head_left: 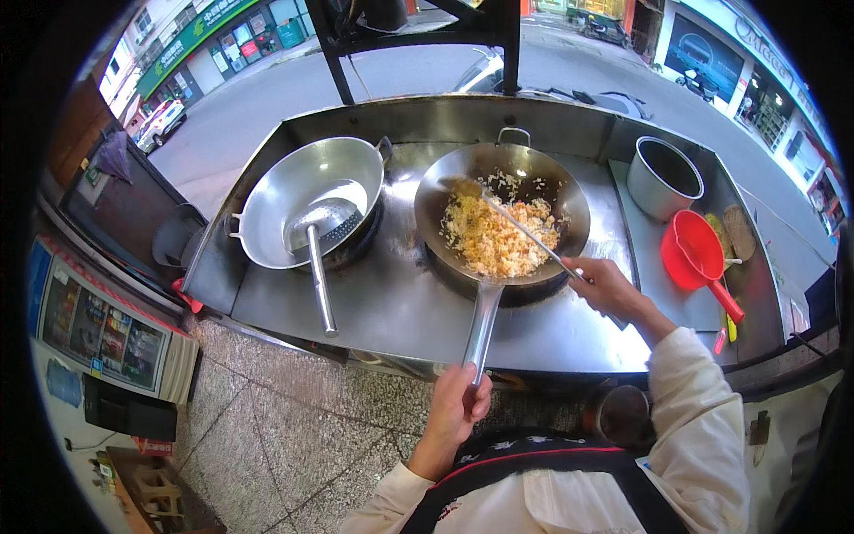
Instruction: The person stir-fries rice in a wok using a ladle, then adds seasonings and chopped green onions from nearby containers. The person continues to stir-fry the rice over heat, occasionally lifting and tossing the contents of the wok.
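My left hand (458,402) is wrapped round the long metal handle of a wok (569,191) on the right burner. Fried rice (511,240), mixed with orange and yellowish bits, covers the bottom of this wok, and some grains cling to its far wall. In my right hand (605,289) is the shaft of a metal cooking ladle (520,224), which slants down to the left into the rice. The ladle's head lies at the rice's far left side, partly hidden by food.
Left of the wok sits a wide silver wok (276,191) holding a perforated skimmer (325,222). At the right stand a grey metal pot (663,182) and a red plastic scoop (692,254). A raised metal guard (454,120) borders the far side of the steel counter (391,311).
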Demonstrator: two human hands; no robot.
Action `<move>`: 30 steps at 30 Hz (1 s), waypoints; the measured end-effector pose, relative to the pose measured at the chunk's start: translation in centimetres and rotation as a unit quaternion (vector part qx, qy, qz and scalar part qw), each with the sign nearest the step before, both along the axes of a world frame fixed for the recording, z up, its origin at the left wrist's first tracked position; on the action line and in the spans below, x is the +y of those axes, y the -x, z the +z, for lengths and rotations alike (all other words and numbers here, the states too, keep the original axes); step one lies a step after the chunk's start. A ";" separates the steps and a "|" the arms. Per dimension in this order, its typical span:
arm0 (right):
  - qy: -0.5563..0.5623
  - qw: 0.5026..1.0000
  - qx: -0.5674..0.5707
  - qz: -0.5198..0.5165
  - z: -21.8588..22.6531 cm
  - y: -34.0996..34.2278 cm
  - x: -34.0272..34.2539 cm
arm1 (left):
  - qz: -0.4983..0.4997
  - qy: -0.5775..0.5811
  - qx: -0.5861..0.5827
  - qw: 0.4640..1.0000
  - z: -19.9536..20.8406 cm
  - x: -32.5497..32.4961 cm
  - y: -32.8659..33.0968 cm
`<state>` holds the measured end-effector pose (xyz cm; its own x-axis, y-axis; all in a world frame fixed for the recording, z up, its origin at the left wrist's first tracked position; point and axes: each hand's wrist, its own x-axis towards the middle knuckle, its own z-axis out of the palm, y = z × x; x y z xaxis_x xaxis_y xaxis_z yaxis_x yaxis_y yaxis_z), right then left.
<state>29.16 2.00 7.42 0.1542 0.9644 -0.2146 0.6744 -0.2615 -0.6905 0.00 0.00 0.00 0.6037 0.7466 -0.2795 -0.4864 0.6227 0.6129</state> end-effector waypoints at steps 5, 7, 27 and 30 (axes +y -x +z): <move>-0.007 0.965 -0.221 0.144 4.3 -3.1 -7.4 | -0.007 -0.009 0.012 1.000 0.0 0.5 0.2; -0.047 0.911 -0.372 0.169 7.9 -4.1 -10.3 | -0.020 -0.003 0.012 1.000 0.1 0.4 0.2; -0.151 0.878 -0.428 0.153 0.5 -2.9 2.3 | -0.037 -0.008 0.036 0.999 -0.1 0.7 0.6; -0.126 0.867 -0.464 0.132 -0.7 -3.8 3.3 | -0.050 -0.009 0.034 0.998 -0.1 0.9 0.8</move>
